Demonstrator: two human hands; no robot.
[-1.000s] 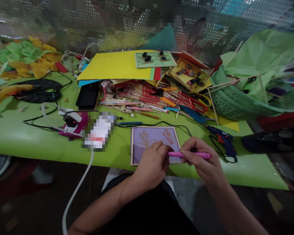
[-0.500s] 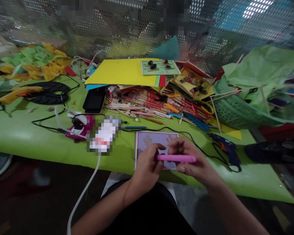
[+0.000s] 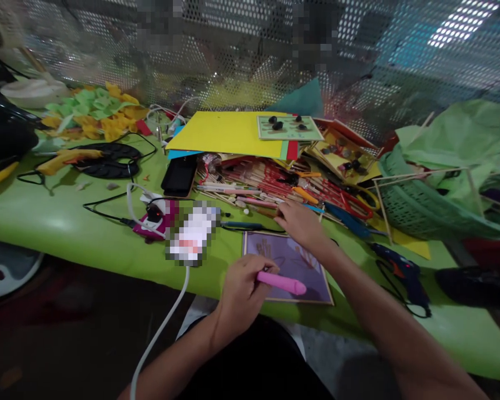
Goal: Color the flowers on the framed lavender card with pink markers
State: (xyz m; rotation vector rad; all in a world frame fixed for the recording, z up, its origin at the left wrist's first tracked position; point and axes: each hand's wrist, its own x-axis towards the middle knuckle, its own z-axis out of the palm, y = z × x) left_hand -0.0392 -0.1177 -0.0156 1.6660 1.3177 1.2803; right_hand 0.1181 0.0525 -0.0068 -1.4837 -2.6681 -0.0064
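Note:
My left hand (image 3: pixel 246 286) is closed around a pink stick (image 3: pixel 285 282) with a rounded, dented end, which looks like modelling clay. It is held above the near left part of a purple framed picture (image 3: pixel 312 275) with brown plant-like shapes on it. My right hand (image 3: pixel 302 222) stretches past the picture's far edge to the front of a heap of sticks and tools. Its fingertips are drawn together at the right end of a thin brown stick (image 3: pixel 263 211); whether they grip it is hidden. A teal pen-like tool (image 3: pixel 241 225) lies just left of that hand.
Behind lie red-tipped sticks (image 3: pixel 258 178), scissors (image 3: pixel 358 205), yellow sheets (image 3: pixel 220 133) and a green framed picture (image 3: pixel 289 129). A green basket (image 3: pixel 420 205) and a glue gun (image 3: pixel 400 266) are on the right. Left are a charging phone (image 3: pixel 194 233), a power strip (image 3: pixel 156 219) and cables.
My right hand has let go of the pink stick and moved forward to the heap. My left hand keeps the stick, which now tilts down to the right. The view has shifted slightly.

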